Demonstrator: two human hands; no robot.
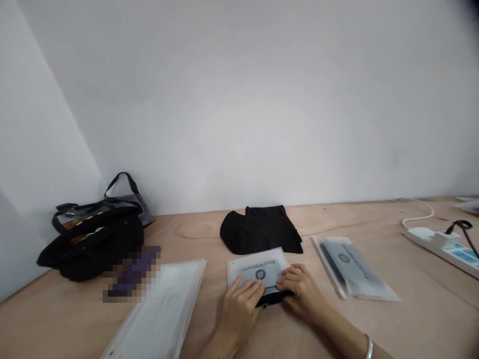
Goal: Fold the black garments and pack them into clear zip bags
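Note:
A frosted plastic bag (258, 264) with a ROCKBROS logo lies on the table in front of me. Black folded fabric (275, 298) shows at its near edge; I cannot tell how far inside it sits. My left hand (241, 304) grips the bag's near left part, its fingers over the top and its thumb hidden. At the near right corner, my right hand (301, 293) pinches the bag and the black fabric with bent fingers. Just beyond the bag lies a flat black cloth piece (260, 230), shaped like a hood.
Filled ROCKBROS bags (350, 269) lie to the right. A stack of frosted plastic bags (153, 311) is at left, near a blurred dark object (134, 271) and a black handbag (101, 244). At far right sits a white power strip (445, 245) with cables.

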